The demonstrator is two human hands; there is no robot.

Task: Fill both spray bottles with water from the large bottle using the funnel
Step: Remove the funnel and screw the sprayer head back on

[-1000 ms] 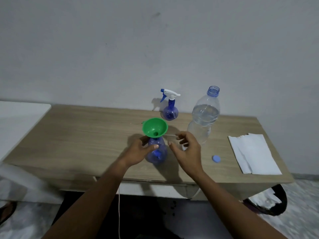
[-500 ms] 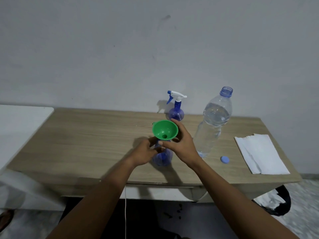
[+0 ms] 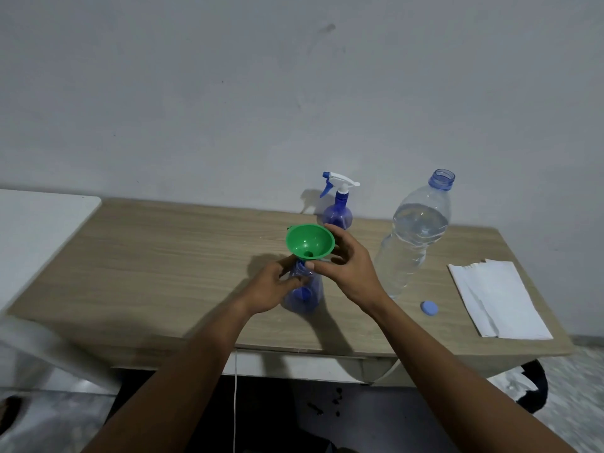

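Observation:
A green funnel (image 3: 310,240) sits in the neck of a blue spray bottle without a head (image 3: 304,294) near the table's front middle. My left hand (image 3: 273,287) grips this bottle at its neck and shoulder. My right hand (image 3: 348,266) holds the funnel, thumb under its cone and fingers on its right rim. A second blue spray bottle (image 3: 337,209) with a white trigger head stands behind, by the wall. The large clear bottle (image 3: 412,237), uncapped and mostly full of water, stands to the right.
A wooden table (image 3: 157,273) stands against a grey wall. The large bottle's blue cap (image 3: 429,308) lies near the front edge. White paper towels (image 3: 498,304) lie at the right end. A white surface (image 3: 36,230) adjoins the table on the left.
My right hand moved up from beside the bottle and took hold of the funnel. The left hand stayed on the bottle. The camera view shifted slightly left.

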